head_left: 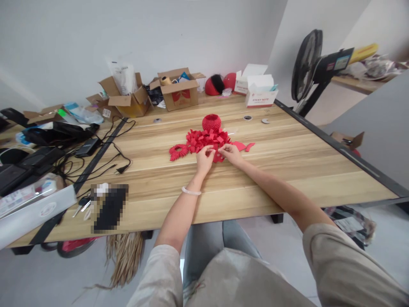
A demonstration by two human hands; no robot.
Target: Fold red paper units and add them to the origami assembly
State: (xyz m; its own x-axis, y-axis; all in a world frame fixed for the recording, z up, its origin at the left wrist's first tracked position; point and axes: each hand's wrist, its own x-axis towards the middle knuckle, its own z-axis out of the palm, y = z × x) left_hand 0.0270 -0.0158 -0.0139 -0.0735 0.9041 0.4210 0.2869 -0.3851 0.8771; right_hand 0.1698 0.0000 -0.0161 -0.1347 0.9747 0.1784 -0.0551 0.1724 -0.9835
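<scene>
On the wooden table (153, 179) lies a pile of small folded red paper pieces (207, 138). Behind it stands a round red paper form (211, 122), and to its left lies a red paper ring with a pointed tail (178, 152). My left hand (205, 158) is at the pile's near edge, thumb and fingers pinched together. Close to its right, my right hand (231, 153) pinches too. Red paper shows between the two hands, but which piece each one grips is too small to tell. Flat red paper (239, 146) lies beyond my right hand.
Open cardboard boxes (180, 96) and white sticky note boxes (261, 96) stand along the back. A fan (306, 66) is at the right. Black cables (108, 145) and a power adapter (87, 147) lie at the left, with scissors (83, 205) nearer. Tape rolls (247, 118) lie behind the pile.
</scene>
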